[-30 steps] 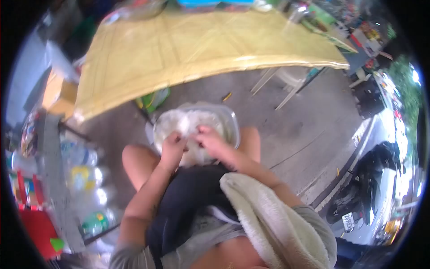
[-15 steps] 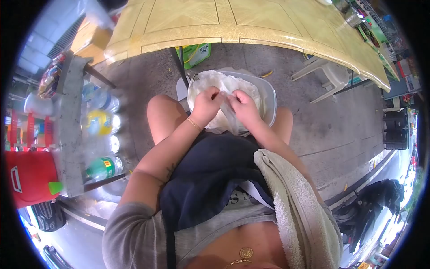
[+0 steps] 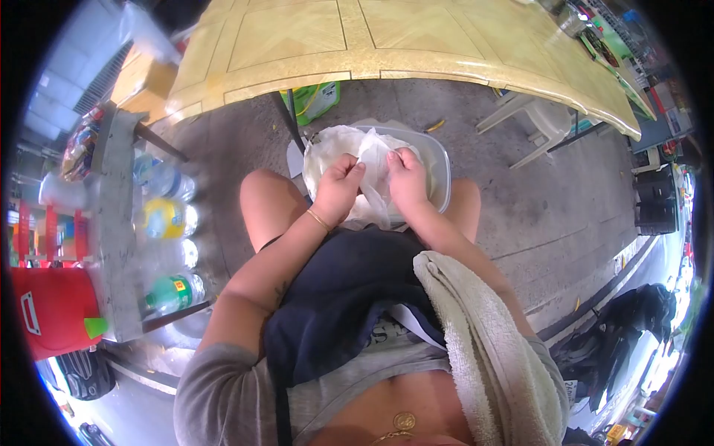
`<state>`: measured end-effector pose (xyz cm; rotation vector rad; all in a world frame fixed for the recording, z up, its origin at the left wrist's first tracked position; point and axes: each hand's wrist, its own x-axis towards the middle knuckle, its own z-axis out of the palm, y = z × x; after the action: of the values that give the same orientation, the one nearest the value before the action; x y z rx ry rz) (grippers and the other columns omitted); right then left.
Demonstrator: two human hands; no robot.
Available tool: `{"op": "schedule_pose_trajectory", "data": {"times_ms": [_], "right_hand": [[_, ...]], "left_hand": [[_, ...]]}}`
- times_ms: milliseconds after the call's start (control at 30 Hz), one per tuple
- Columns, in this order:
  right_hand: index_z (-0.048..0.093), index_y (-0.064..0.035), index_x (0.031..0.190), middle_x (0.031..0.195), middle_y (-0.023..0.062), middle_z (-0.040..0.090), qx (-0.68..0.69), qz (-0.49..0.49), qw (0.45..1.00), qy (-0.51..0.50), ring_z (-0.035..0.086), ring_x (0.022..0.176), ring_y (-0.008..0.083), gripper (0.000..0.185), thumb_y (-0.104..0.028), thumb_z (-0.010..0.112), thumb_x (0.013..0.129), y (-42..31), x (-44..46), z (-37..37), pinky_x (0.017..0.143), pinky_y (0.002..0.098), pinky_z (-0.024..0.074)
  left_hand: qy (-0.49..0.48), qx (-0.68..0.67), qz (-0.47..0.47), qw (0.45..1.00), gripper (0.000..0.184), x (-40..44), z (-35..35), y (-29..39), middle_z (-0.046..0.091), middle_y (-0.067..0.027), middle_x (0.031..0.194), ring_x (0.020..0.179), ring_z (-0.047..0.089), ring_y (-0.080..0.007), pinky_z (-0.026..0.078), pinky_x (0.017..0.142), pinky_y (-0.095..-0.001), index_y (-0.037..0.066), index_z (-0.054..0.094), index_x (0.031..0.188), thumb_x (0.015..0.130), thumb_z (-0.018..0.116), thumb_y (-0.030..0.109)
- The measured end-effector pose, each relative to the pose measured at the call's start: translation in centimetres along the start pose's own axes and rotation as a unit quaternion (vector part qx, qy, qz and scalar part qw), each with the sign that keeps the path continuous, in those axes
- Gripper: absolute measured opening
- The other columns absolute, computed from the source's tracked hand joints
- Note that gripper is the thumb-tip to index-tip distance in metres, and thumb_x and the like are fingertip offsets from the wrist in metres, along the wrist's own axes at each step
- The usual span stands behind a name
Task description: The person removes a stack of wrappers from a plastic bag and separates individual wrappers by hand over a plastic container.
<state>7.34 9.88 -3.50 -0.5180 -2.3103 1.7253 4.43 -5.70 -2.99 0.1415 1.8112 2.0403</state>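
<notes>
Between my knees is a clear plastic tub (image 3: 445, 178) lined with crumpled whitish plastic (image 3: 321, 149). Over it, a thin translucent white plastic piece (image 3: 375, 160) is stretched between my hands. My left hand (image 3: 339, 190) pinches its left side between thumb and fingers. On the other side, my right hand (image 3: 407, 178) pinches the right edge with its fingertips. What lies under the plastic in the tub is hard to make out.
A yellow-covered table (image 3: 290, 37) spans the front. Under it are a green bag (image 3: 318, 101) and a white plastic chair (image 3: 539, 123). Bottles (image 3: 175, 292) and a red container (image 3: 56, 308) stand at left. A towel (image 3: 487, 349) hangs over my right shoulder.
My hands, close together half a second ago, are now apart, with the thin plastic spread between them. The view has shifted slightly since then, after a larger tilt earlier.
</notes>
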Motion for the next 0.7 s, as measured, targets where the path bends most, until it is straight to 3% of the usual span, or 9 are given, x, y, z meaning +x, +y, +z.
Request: {"op": "schedule_pose_trajectory", "data": {"times_ms": [167,233,333,367,433,467,567,633,700], "right_hand": [[0.060,-0.0020,0.102,0.089,0.0177,0.064,0.048,-0.007,0.999,0.010,0.063,0.084,0.0303,0.022,-0.022,0.052,0.101,0.7,-0.2,0.4,0.078,0.0406,0.0475],[0.060,-0.0020,0.102,0.088,0.0172,0.064,-0.025,-0.094,0.995,-0.010,0.062,0.082,0.0295,0.022,-0.022,0.051,0.102,-2.3,-1.6,0.0,0.077,0.0408,0.0473],[0.058,-0.0045,0.093,0.073,0.0011,0.055,-0.038,-0.189,0.981,-0.004,0.048,0.070,0.0106,0.016,-0.016,0.052,0.103,-1.5,-1.6,0.7,0.065,0.0302,0.0432],[0.058,-0.0032,0.096,0.078,0.0067,0.058,-0.033,-0.139,0.990,0.008,0.053,0.074,0.0174,0.019,-0.019,0.051,0.103,-1.3,-1.5,0.7,0.069,0.0342,0.0446],[0.058,-0.0005,0.102,0.090,0.0178,0.064,-0.023,-0.037,0.999,0.032,0.061,0.083,0.0312,0.026,-0.025,0.048,0.103,-1.2,-1.1,0.4,0.076,0.0421,0.0474],[0.058,-0.0005,0.104,0.090,0.0165,0.064,0.003,-0.020,0.999,0.047,0.061,0.081,0.0296,0.027,-0.025,0.048,0.103,0.2,-0.6,0.4,0.075,0.0414,0.0474],[0.059,-0.0009,0.109,0.089,0.0123,0.064,0.118,0.032,0.992,0.037,0.060,0.076,0.0238,0.029,-0.028,0.051,0.103,3.6,0.8,0.3,0.070,0.0384,0.0474],[0.060,-0.0017,0.113,0.089,0.0093,0.064,0.240,0.061,0.968,-0.042,0.059,0.074,0.0189,0.032,-0.031,0.055,0.101,2.9,0.5,-0.5,0.067,0.0356,0.0474],[0.062,-0.0030,0.114,0.089,0.0070,0.065,0.194,0.057,0.978,-0.047,0.059,0.076,0.0155,0.034,-0.033,0.061,0.098,0.8,0.1,-1.2,0.066,0.0337,0.0473]], "left_hand": [[0.014,-0.146,-0.051,0.988,0.015,-0.3,0.4,0.7,0.056,0.0006,0.074,0.064,0.053,-0.0091,0.048,0.057,-0.0263,0.003,0.056,0.095,0.100,0.058,0.017],[0.015,-0.006,0.005,1.000,0.015,-0.7,0.7,2.2,0.058,-0.0003,0.078,0.064,0.053,-0.0095,0.047,0.056,-0.0268,0.003,0.056,0.096,0.100,0.057,0.017],[0.028,0.173,0.069,0.982,0.014,0.4,-0.3,1.0,0.059,-0.0014,0.082,0.065,0.053,-0.0099,0.045,0.055,-0.0275,0.003,0.056,0.100,0.100,0.056,0.017],[0.035,0.226,0.088,0.969,0.015,1.1,-0.7,0.1,0.060,-0.0017,0.084,0.066,0.053,-0.0100,0.045,0.054,-0.0278,0.002,0.057,0.102,0.100,0.056,0.017],[0.061,0.010,0.021,0.998,0.016,0.9,-0.4,0.4,0.061,-0.0014,0.084,0.068,0.052,-0.0094,0.044,0.056,-0.0275,0.001,0.057,0.104,0.101,0.055,0.016],[0.072,-0.099,-0.013,0.992,0.016,0.6,-0.2,0.6,0.061,-0.0012,0.085,0.069,0.051,-0.0091,0.044,0.057,-0.0273,0.001,0.058,0.105,0.101,0.055,0.016],[0.066,-0.126,0.040,0.989,0.016,0.1,0.0,0.9,0.060,0.0008,0.081,0.071,0.049,-0.0072,0.042,0.061,-0.0256,0.000,0.058,0.107,0.102,0.054,0.015],[0.039,-0.051,0.090,0.994,0.016,0.7,-0.5,-0.1,0.060,0.0008,0.083,0.073,0.049,-0.0068,0.043,0.065,-0.0246,0.000,0.059,0.108,0.102,0.054,0.014],[0.005,0.015,0.108,0.994,0.016,0.8,-0.5,-0.3,0.061,0.0005,0.085,0.076,0.051,-0.0067,0.045,0.068,-0.0240,0.000,0.060,0.110,0.102,0.055,0.013]]}}
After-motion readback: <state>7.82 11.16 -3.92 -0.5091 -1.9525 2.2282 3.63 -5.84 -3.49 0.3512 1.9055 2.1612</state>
